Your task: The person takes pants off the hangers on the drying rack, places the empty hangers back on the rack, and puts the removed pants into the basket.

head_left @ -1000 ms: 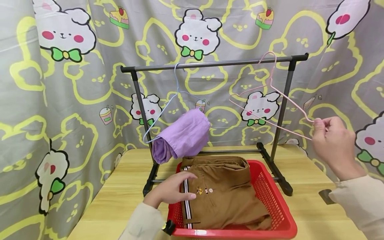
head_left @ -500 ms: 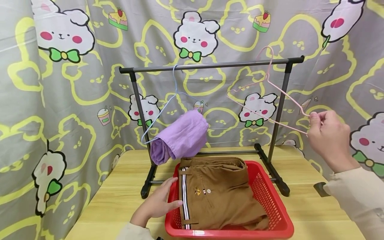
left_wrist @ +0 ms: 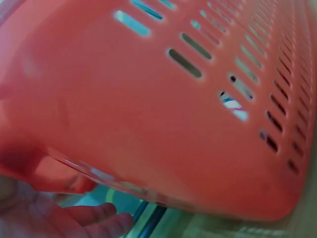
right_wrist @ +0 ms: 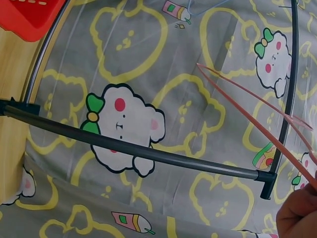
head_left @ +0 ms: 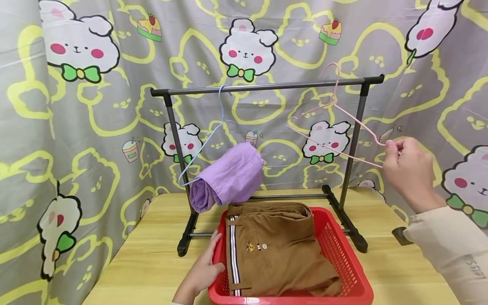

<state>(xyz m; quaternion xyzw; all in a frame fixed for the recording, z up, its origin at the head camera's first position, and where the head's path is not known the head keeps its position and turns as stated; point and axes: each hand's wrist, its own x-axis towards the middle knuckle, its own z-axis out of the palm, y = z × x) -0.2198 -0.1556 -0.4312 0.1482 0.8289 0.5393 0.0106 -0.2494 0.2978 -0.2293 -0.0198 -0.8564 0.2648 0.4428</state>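
Note:
My right hand point(head_left: 409, 171) pinches the right end of a thin pink clothes hanger point(head_left: 354, 159), whose hook stands by the rack's bar; I cannot tell whether it touches. In the right wrist view the same hanger point(right_wrist: 247, 116) reaches away from the fingers. My left hand point(head_left: 202, 267) is at the left rim of a red plastic basket point(head_left: 358, 275), fingers straight along the outside, thumb at the rim. The left wrist view shows its fingers point(left_wrist: 94, 220) extended beside the perforated basket wall point(left_wrist: 138, 114). Folded brown trousers point(head_left: 282, 254) with a striped waistband lie in the basket.
A dark metal clothes rack point(head_left: 251, 88) stands on the wooden table point(head_left: 145, 245) behind the basket. From its left side hangs a blue hanger point(head_left: 206, 142) with a rolled purple garment point(head_left: 228, 176). A cartoon-print curtain point(head_left: 95, 148) surrounds the table.
My left hand has moved left and down from above the trousers to the basket's rim. The right hand, still holding the pink hanger, has shifted slightly left, as has the hanger's hook.

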